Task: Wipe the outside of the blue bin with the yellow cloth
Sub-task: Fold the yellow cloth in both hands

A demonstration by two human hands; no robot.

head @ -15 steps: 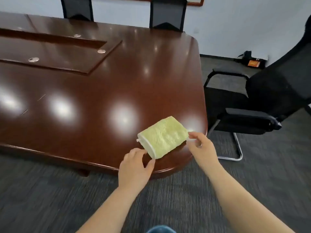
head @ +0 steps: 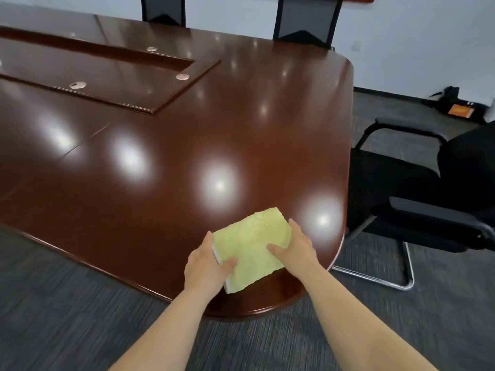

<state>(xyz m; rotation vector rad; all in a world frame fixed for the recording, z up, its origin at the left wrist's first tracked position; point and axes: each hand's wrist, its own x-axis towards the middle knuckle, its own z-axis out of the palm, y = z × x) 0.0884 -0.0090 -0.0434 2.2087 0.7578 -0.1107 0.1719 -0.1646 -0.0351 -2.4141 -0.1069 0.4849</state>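
Note:
A folded yellow cloth (head: 253, 242) with a white edge lies on the near right corner of the brown table (head: 187, 156). My left hand (head: 207, 266) grips the cloth's left edge, thumb on top and fingers along the side. On the cloth's right edge my right hand (head: 293, 249) holds it too, thumb laid over the top. The blue bin is not in view.
A black armchair (head: 428, 188) with a chrome sled base stands right of the table. Two more chair backs (head: 305, 20) rise behind the far edge. A raised panel (head: 107, 76) with round caps sits mid-table. Grey carpet lies below.
Both hands have moved onto the cloth from just beside it and now grip its left and right edges. The camera has shifted closer to the table.

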